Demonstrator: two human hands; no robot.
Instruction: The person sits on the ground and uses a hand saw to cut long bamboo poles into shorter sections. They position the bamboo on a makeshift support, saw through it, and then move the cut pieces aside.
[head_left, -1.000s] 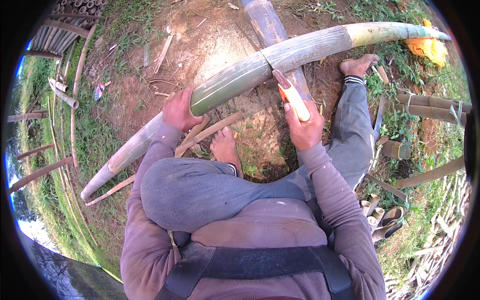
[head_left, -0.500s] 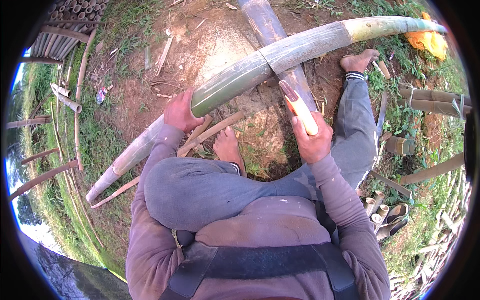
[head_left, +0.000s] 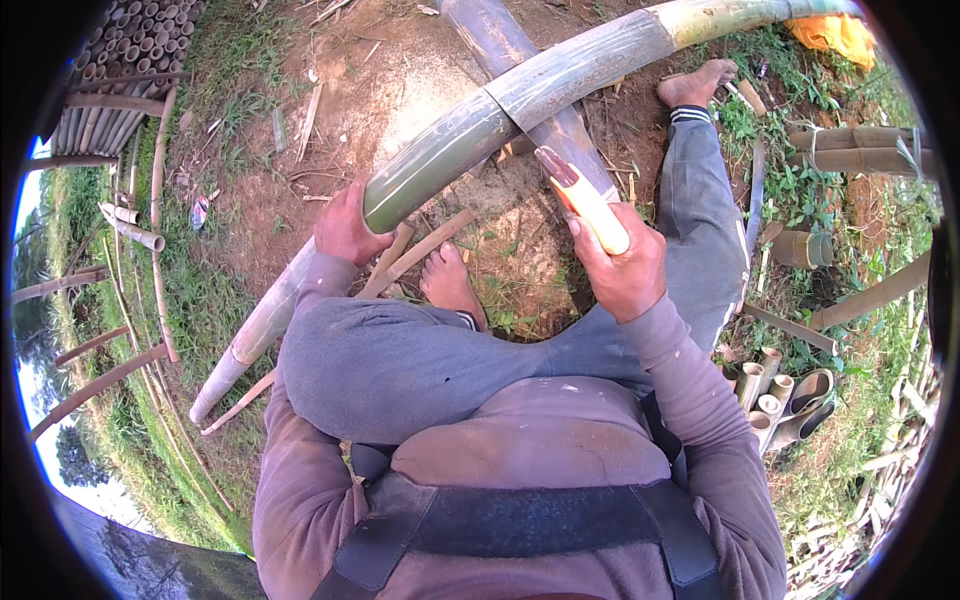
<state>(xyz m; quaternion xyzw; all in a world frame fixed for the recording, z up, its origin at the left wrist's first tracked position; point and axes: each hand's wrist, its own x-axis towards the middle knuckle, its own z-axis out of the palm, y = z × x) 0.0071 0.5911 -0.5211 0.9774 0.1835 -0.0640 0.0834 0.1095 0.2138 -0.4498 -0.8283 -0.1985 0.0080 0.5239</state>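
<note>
The right hand (head_left: 630, 265), closed round the saw (head_left: 597, 220), sits farther back than 1 second ago, suggesting a cutting pull stroke. The left hand (head_left: 345, 228) clasps the bamboo (head_left: 430, 160)

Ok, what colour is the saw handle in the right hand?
The saw handle is pale yellow with some orange, best seen in the head view.
</note>
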